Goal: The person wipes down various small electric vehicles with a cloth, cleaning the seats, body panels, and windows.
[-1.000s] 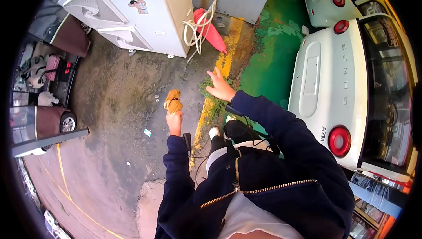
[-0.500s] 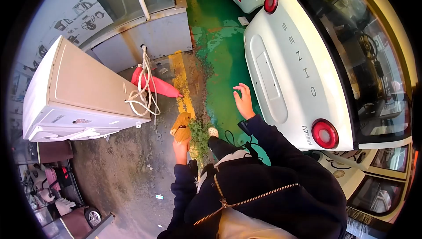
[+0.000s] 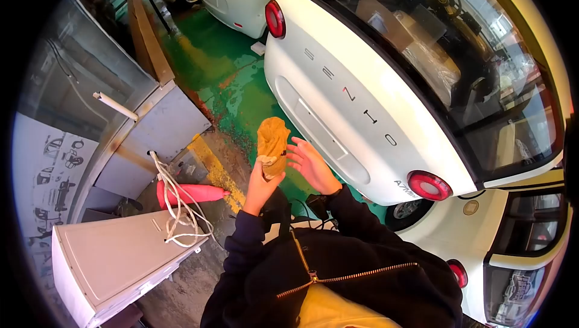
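Note:
A crumpled, folded yellow-brown cloth [image 3: 272, 141] stands up in front of my body, its lower end gripped by my left hand [image 3: 260, 184]. A small dark spot shows at the cloth's right edge. My right hand [image 3: 312, 166] is just to the right of the cloth, fingers apart and pointing toward it, holding nothing. Whether the right fingertips touch the cloth I cannot tell. Beyond both hands is the rear of a white car [image 3: 325, 105] with black lettering and round red tail lights.
A white cabinet-like unit [image 3: 114, 255] stands at lower left, with coiled white cable [image 3: 175, 207] over its edge and a red cone-shaped object [image 3: 196, 193] lying beside it. A grey wall panel [image 3: 154, 141] is at left. More cars [image 3: 226, 2] are parked farther back and at right.
My left hand has lifted the cloth from low by my legs to in front of me. My right hand has come in close beside it. The view has turned toward the white car.

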Tool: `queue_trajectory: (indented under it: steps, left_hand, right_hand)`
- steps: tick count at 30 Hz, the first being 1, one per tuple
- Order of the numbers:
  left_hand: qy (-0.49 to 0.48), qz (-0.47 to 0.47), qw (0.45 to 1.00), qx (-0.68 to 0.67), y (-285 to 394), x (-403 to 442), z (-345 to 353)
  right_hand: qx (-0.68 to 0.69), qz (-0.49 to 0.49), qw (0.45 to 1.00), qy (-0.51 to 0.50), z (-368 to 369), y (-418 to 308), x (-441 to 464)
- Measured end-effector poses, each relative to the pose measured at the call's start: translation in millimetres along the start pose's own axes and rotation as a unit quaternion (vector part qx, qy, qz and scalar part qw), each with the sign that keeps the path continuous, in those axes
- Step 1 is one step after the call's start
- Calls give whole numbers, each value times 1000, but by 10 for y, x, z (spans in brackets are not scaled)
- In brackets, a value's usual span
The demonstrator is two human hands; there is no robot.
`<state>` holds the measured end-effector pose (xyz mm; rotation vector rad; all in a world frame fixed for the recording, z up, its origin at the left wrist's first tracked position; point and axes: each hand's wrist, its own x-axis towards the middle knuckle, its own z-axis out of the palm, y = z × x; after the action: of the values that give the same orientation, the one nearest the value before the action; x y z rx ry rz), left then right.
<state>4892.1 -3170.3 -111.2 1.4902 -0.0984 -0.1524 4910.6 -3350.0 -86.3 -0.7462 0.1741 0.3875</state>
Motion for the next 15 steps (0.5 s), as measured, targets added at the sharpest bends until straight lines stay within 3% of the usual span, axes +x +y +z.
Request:
queue_trajectory:
  steps: [3,5,7,9,13,15]
  left_hand:
    - [-135,-3,990,31,113,523,158]
    - [-204,-21,978,-21,184,951,254]
    - [-284,-140,944,-93,252,1372,249]
    - [-343,-54,936,-58,151,1849,346]
    - [-411,-57,908,-55,213,2806,284]
    - [-438,-94,880,-160,96,3164,362]
  right_hand:
    - [-33,-60,997,24,-189,-211,219]
    - [-35,-111,990,78,-381,-415,378]
    - [-31,-158,984,82,-468,-603,482]
    - [-18,-184,975,126,-462,-802,618]
    - [-32,-230,956,178,-280,-1280,967]
    - [-195,-245,937,157,-214,-1482,1059]
